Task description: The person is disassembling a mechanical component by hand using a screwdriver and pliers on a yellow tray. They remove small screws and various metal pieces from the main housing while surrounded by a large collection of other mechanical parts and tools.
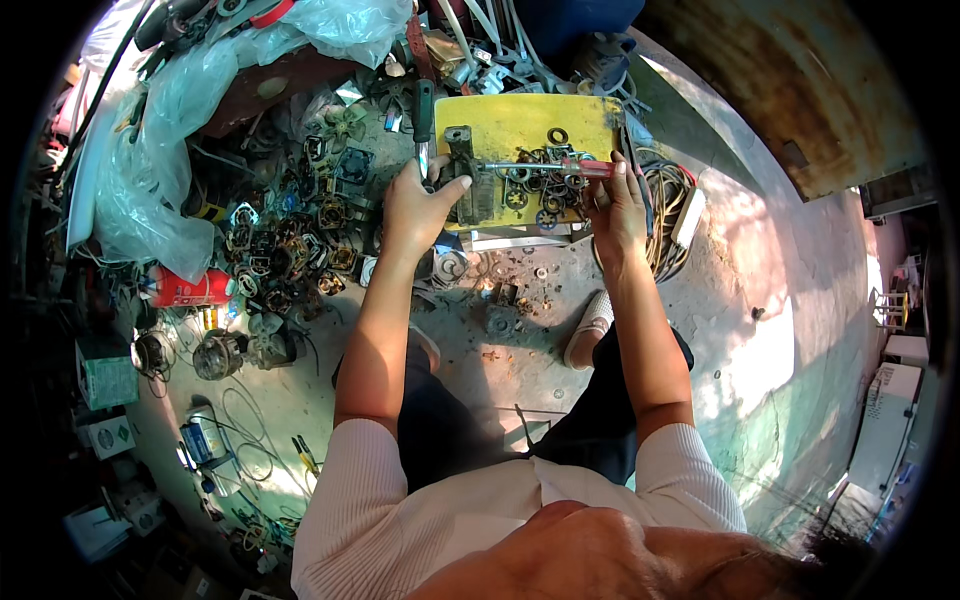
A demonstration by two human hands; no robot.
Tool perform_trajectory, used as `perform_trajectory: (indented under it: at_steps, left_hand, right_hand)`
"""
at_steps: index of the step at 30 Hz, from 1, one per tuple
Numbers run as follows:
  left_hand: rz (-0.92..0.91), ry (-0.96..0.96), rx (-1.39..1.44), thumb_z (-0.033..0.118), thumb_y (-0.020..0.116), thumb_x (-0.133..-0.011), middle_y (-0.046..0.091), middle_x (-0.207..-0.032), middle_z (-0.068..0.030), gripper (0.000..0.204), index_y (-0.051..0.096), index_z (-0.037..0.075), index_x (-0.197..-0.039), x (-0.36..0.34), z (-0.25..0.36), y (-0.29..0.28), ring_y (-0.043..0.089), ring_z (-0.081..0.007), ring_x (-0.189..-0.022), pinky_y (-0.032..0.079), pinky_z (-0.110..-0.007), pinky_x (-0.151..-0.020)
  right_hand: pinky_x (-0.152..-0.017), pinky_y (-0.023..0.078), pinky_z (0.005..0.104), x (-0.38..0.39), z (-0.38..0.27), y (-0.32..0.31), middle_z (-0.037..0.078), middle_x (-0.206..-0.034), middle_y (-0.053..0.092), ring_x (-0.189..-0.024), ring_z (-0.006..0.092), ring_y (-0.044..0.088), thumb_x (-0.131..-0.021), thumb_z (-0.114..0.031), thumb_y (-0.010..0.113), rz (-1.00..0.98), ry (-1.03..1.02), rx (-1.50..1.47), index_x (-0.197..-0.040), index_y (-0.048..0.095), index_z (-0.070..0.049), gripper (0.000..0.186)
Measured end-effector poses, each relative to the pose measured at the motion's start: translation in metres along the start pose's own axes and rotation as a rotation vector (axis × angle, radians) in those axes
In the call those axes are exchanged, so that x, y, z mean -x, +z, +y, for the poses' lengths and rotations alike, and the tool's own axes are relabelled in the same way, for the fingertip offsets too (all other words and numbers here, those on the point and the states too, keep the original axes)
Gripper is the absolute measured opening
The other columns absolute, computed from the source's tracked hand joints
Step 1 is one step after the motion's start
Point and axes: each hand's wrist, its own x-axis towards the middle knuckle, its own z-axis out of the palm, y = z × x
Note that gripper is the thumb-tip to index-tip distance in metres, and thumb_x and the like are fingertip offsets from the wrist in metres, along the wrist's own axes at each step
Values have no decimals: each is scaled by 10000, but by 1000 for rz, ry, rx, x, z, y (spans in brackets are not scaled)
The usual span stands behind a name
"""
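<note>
My right hand (620, 208) is closed round the red see-through handle of a screwdriver (588, 169). The shaft points left, and its tip is by a dark, ribbed metal block (474, 198), which could be a motor part. My left hand (418, 208) grips that block from its left side, thumb on top. Beneath is a yellow board (530, 115) on a low stand. Dark rings and small round parts (545, 185) lie on the board, under and around the screwdriver. A tool with a dark green handle (424, 105) stretches down to just beyond my left fingers.
Left of the board, small motor parts (290, 250) lie heaped on the floor. Clear plastic sheeting (170, 150) covers things behind them. A coiled cable (672, 240) lies to the right, beside a white strip (688, 218). Pliers (306, 455) lie at the lower left.
</note>
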Motion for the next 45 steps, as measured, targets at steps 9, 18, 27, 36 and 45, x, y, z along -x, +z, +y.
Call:
perform_trajectory:
  at_steps: [9, 18, 27, 36, 45]
  left_hand:
    - [-4, -29, -19, 251, 781, -748, 633, -895, -111, 493, 612, -63, -1088, 1, 6, -2, 613, -237, -821, 473, -350, -777]
    - [-5, -10, -12, 258, 778, -751, 648, -920, -125, 503, 610, -68, -1096, -1, 2, 0, 625, -243, -844, 475, -353, -787]
    - [-45, -77, -31, 190, 781, -772, 672, -1124, -170, 515, 594, -57, -1183, 1, 10, -3, 639, -231, -1026, 466, -342, -905]
    - [3, -6, 8, 247, 780, -749, 650, -934, -128, 492, 616, -57, -1099, 0, 3, 2, 634, -258, -857, 476, -352, -794]
    - [-48, -66, -18, 180, 774, -779, 673, -1118, -169, 505, 591, -64, -1181, 1, 14, -1, 639, -223, -1019, 468, -337, -897]
  right_hand:
    - [-834, 485, 278, -3, 3, -1, 6, -1087, 619, -969, 112, 597, -961, -176, 593, -52, -42, -57, -1300, 540, -114, 349]
    - [-841, 501, 290, -12, 5, -11, 34, -1082, 626, -980, 116, 603, -967, -160, 577, -16, -93, 12, -1312, 533, -95, 354]
    - [-896, 469, 282, 7, -9, 8, -14, -1081, 616, -984, 94, 597, -974, -158, 569, -28, 38, -1, -1358, 478, -108, 398]
    - [-879, 500, 313, -12, 4, -11, 30, -1147, 605, -1012, 150, 597, -977, -166, 561, -73, -107, -42, -1336, 504, -97, 370]
    - [-826, 464, 303, -14, 6, -17, -33, -1072, 614, -961, 88, 588, -976, -216, 576, -61, -58, 41, -1313, 522, -181, 344]
